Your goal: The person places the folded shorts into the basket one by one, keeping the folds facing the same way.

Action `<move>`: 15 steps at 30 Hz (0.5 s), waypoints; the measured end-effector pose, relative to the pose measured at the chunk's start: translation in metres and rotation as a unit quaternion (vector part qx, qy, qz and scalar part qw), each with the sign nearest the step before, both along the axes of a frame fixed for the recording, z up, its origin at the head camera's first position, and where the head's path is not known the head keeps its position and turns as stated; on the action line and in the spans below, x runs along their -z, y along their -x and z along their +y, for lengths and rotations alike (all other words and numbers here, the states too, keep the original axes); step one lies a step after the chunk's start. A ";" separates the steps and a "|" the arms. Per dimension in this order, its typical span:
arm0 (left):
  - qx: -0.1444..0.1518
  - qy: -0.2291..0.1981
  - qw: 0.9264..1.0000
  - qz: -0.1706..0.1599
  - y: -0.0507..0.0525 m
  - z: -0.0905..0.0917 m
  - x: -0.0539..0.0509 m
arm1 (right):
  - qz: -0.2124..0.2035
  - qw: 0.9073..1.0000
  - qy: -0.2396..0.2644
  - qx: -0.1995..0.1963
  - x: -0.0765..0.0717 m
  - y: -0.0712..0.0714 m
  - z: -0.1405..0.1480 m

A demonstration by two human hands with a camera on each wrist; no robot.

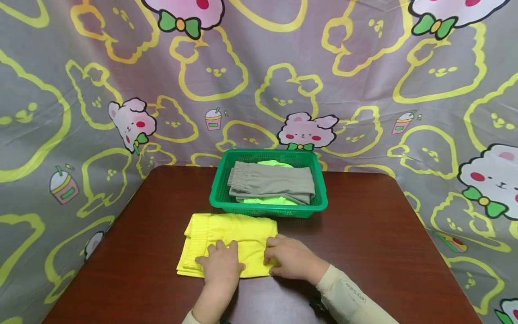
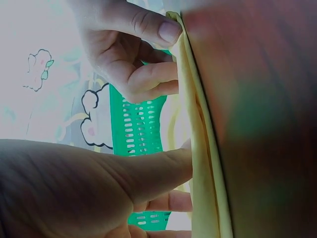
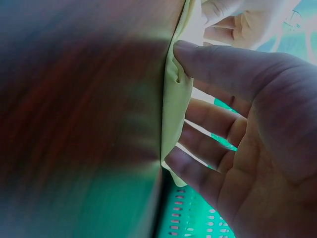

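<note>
A folded yellow garment (image 1: 243, 227) with a gathered elastic waistband, shorts or pants, lies flat on the table in front of me. My left hand (image 1: 220, 265) presses on its left part with the fingers spread. At its right edge is my right hand (image 1: 293, 258), with bent fingertips on the cloth. In the right wrist view, the thumb (image 3: 190, 52) touches the garment's near edge, well apart from the other fingers (image 3: 193, 163). The left wrist view shows the cloth's folded layers (image 2: 198, 129) edge-on, both hands touching it.
Behind the garment stands a green plastic basket (image 1: 216, 193). It holds a folded grey garment (image 1: 279, 180) and bright green cloth (image 1: 275, 163). The brown table (image 1: 364, 225) reaches back to a patterned curtain (image 1: 251, 54), which also hangs at both sides.
</note>
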State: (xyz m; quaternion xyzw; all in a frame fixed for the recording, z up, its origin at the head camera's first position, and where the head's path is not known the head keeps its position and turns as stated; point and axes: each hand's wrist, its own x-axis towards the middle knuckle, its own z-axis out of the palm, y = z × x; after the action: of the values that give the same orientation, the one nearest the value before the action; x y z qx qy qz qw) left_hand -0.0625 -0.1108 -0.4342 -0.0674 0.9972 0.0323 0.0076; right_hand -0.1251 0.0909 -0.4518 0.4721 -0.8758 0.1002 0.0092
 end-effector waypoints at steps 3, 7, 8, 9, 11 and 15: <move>-0.002 0.003 1.000 -0.002 0.000 0.005 0.000 | -0.008 1.000 -0.007 0.006 -0.001 0.000 0.003; -0.005 0.006 1.000 0.001 0.000 0.011 0.001 | -0.012 1.000 -0.008 0.012 -0.002 -0.001 0.010; -0.005 0.006 1.000 0.000 0.000 0.013 0.001 | -0.012 1.000 -0.008 0.012 -0.002 -0.001 0.011; -0.006 0.006 1.000 0.000 0.000 0.014 0.001 | -0.012 1.000 -0.008 0.013 -0.002 -0.001 0.013; -0.006 0.007 1.000 -0.001 0.001 0.017 0.001 | -0.012 1.000 -0.003 0.012 -0.002 -0.001 0.016; -0.008 0.010 1.000 -0.002 0.001 0.022 0.001 | -0.015 1.000 0.001 0.010 -0.004 -0.001 0.022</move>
State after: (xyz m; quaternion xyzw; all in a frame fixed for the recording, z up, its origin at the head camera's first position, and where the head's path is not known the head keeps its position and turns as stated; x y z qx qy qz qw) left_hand -0.0632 -0.0890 -0.4357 -0.0750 0.9969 0.0225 0.0083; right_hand -0.1243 0.1125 -0.4479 0.4621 -0.8802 0.1080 -0.0029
